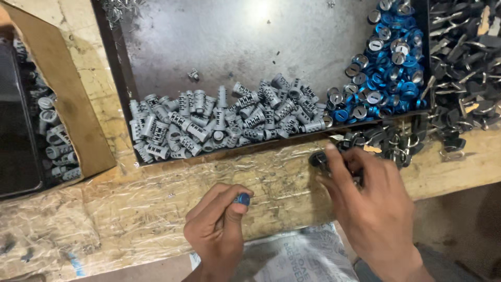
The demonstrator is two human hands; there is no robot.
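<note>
Bright overhead light leaves a glare patch on the metal tray (250, 31) well above the right hand (373, 209), which is slightly motion-blurred.

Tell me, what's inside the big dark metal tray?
In the tray, a heap of grey lock cylinders and a pile of blue rings with silver caps. The bottom beneath both piles is covered.

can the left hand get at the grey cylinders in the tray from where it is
Probably yes. The left hand sits just below the metal tray, and the grey lock cylinders lie piled along its near edge with nothing over them. Only the low tray rim lies between, though the hand already pinches a blue-tipped part.
</note>
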